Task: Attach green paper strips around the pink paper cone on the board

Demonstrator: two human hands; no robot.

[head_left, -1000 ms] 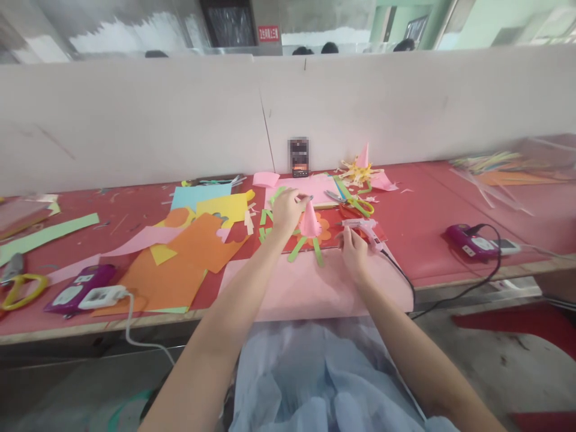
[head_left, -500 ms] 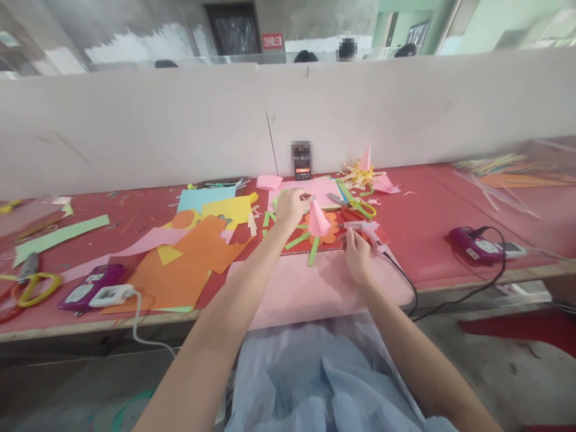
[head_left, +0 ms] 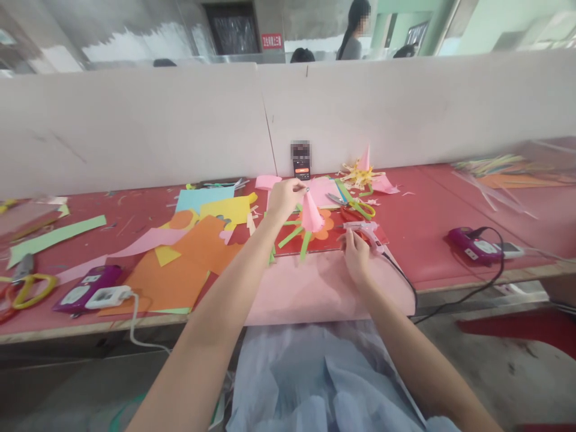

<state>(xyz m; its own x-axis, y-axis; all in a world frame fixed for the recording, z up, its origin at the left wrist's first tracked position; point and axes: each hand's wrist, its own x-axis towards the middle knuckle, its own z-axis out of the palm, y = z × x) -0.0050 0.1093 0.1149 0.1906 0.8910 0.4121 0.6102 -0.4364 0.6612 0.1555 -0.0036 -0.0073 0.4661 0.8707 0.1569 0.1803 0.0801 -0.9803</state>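
Observation:
My left hand (head_left: pixel 284 198) pinches the tip of a pink paper cone (head_left: pixel 310 215) and holds it lifted above the table, with green paper strips (head_left: pixel 291 236) hanging from it. Under the cone lies a red sheet (head_left: pixel 333 240) bearing an orange paper flower (head_left: pixel 324 227). My right hand (head_left: pixel 357 257) rests on the pink sheet (head_left: pixel 315 288) at the table's front, fingers curled on the handle of a pink glue gun (head_left: pixel 365 230), whose black cord (head_left: pixel 400 277) runs off the edge.
Orange, yellow, blue and pink paper (head_left: pixel 198 240) lies to the left. Scissors (head_left: pixel 355 207) and a phone (head_left: pixel 300 161) sit behind the work; a white partition (head_left: pixel 180 126) backs the red table (head_left: pixel 432 216). Purple devices (head_left: pixel 472 245) (head_left: pixel 83 289) lie at both sides. People show beyond the partition.
My left hand has lifted the pink cone up and slightly back, pulling the green strips off the red sheet. My right hand has stayed on the glue gun.

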